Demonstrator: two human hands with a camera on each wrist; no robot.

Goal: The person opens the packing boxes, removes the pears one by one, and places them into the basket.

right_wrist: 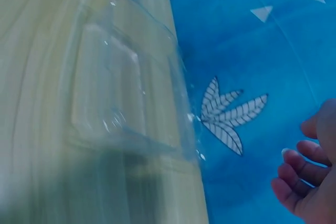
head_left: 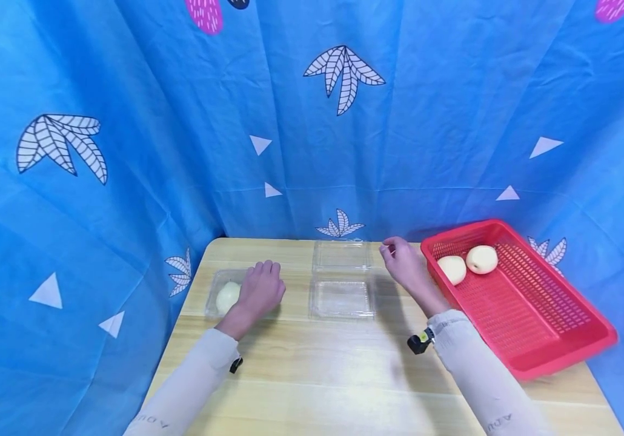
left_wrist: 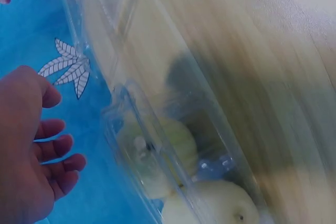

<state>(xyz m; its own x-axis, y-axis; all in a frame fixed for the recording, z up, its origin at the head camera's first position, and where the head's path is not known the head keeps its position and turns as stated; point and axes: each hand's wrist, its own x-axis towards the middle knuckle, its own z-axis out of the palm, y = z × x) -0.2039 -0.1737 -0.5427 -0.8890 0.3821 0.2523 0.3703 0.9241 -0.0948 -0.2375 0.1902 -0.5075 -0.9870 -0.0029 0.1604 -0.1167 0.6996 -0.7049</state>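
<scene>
On the table's left, a clear plastic box [head_left: 215, 303] contains pale yellow-green round fruit [head_left: 228, 297] that looks like pears. Two of them, one pear-like fruit [left_wrist: 223, 205] nearer the camera, show in the left wrist view. My left hand [head_left: 262, 289] hovers by this box's right side, fingers loosely bent around nothing. Mid-table lies another clear box [head_left: 343, 298], unfolded, its hinged lid [head_left: 341, 255] flat toward the back. To the right of that lid, my right hand [head_left: 402, 261] is raised, fingers loosely curled and holding nothing.
A red plastic basket [head_left: 508, 315] stands on the right, with two pale fruits [head_left: 481, 259] at its back end. Behind the wooden table [head_left: 312, 375] hangs a blue patterned curtain [head_left: 312, 151], which also runs along both sides.
</scene>
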